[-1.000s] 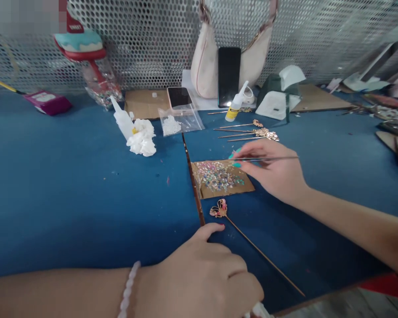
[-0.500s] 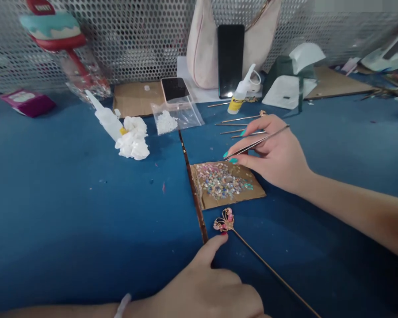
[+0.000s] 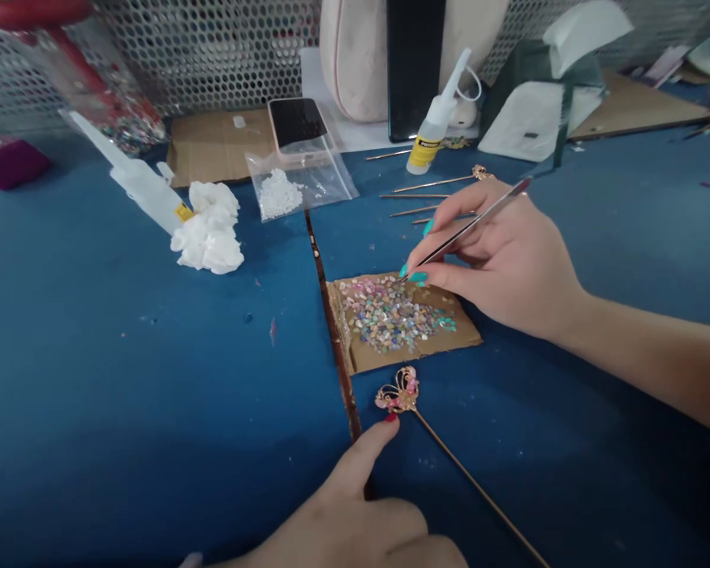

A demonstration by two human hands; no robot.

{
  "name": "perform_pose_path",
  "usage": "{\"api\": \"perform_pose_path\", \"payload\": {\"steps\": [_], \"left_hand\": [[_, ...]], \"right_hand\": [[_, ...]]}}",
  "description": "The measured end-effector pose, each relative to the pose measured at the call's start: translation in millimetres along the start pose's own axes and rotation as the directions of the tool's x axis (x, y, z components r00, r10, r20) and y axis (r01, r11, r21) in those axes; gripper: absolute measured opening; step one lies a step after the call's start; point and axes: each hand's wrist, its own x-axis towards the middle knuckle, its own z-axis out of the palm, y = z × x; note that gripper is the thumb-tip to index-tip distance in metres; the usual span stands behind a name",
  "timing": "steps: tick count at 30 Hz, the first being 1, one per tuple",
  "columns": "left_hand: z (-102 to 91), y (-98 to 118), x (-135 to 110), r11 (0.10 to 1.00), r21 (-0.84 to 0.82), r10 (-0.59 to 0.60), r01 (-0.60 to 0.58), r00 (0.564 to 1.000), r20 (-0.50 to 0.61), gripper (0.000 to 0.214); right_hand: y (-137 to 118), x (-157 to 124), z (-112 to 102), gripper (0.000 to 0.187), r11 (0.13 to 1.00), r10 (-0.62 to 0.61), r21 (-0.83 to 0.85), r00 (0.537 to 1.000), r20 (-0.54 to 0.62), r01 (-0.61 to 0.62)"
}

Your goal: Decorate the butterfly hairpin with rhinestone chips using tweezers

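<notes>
Perforated metal [image 3: 230,47] stood behind the far edge of the blue table [image 3: 124,410]. Toward that edge, from the left, a white bottle [image 3: 145,193] leaned against crumpled tissue [image 3: 210,233], and next was a plastic bag [image 3: 323,193] with white beads [image 3: 280,193]. Nearer, the left hand [image 3: 360,521] stretched one finger to the head of a hairpin [image 3: 405,394], seemingly touching it; whether its bent fingers grasped anything, I could not tell. This hairpin lay just beside the near edge of a cardboard piece [image 3: 443,345], which carried colourful chips [image 3: 390,319]. By the cardboard's far edge, the right hand [image 3: 521,260] pinched tweezers [image 3: 473,225], their tip at the chips.
</notes>
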Motion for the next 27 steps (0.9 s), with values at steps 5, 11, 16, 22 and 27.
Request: {"api": "perform_pose_path", "payload": {"steps": [5,11,16,22,27], "left_hand": [[4.6,3,1,0.998,-0.056,0.004,-0.008,0.997,-0.071,0.057],[7.7,4,-2,0.996,-0.076,-0.045,0.042,0.998,-0.037,0.043],[-2.0,1,0,0.981,-0.178,-0.083,0.077,0.996,-0.029,0.049],[-1.8,0,0,0.97,-0.229,-0.076,0.082,0.997,0.035,0.053],[-1.7,0,2,0.97,-0.22,-0.109,0.102,0.994,-0.018,0.053]], "right_hand": [[2,0,1,0.032,0.999,-0.004,0.042,1.0,0.01,0.004],[1,-4,1,0.023,0.994,-0.058,-0.086,0.997,0.041,0.061],[-1,-5,0,0.019,0.988,-0.024,-0.152,0.998,0.058,0.032],[-1,-5,0,0.016,0.978,-0.053,-0.197,0.997,0.062,0.064],[-1,-5,0,0.016,0.982,-0.049,-0.179,0.997,0.065,0.06]]}}
